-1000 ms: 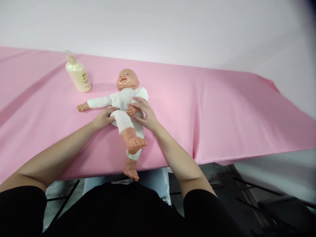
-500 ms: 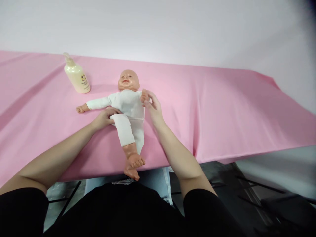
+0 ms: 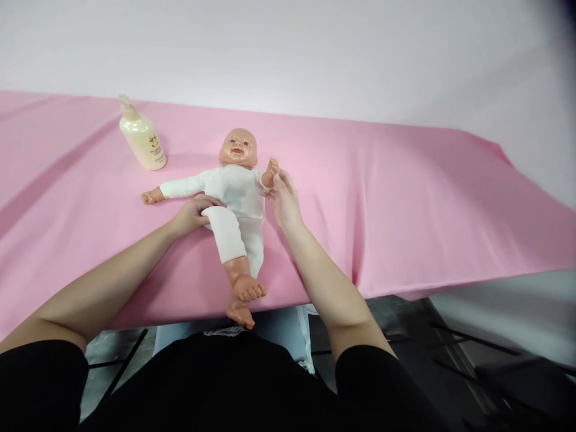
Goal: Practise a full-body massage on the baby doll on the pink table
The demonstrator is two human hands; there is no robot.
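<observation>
Head view: plastic baby doll in white bodysuit (image 3: 237,198), laid face-up on pink-draped table (image 3: 405,198). Doll's raised wrist is pinched by right hand (image 3: 283,201) fingers; hip is pressed by left hand (image 3: 191,216), fingers together.

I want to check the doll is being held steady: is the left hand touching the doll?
Touching. The head view shows the left hand resting with its fingers against the doll at the hip, top of the white-clad thigh, with no gap between them.
</observation>
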